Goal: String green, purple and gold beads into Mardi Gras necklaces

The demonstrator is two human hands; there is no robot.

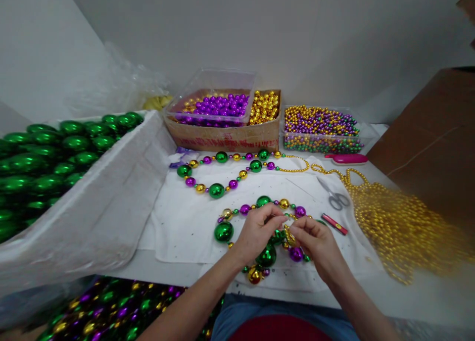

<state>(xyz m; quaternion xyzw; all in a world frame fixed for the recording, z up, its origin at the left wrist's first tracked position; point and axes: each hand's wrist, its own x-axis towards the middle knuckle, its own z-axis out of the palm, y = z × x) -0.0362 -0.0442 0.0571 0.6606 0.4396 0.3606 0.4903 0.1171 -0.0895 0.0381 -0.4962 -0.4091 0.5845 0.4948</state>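
- One near necklace of shiny green, purple and gold round beads (223, 231) is lying under both hands.
- The left hand (255, 232): its grip is pinching together, on what I cannot tell.
- The right hand (315, 237): its grip is clamping the necklace's gold part.
- One similar far necklace (216, 190) is showing five large green, five purple, five gold beads.
- One pair of grey-handled scissors (338, 201) is lying right.

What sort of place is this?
Probably a bead-craft workbench, perhaps in a small workshop: a multicolored bead string lies on the table, with scissors and a heap of gold bead strands nearby.
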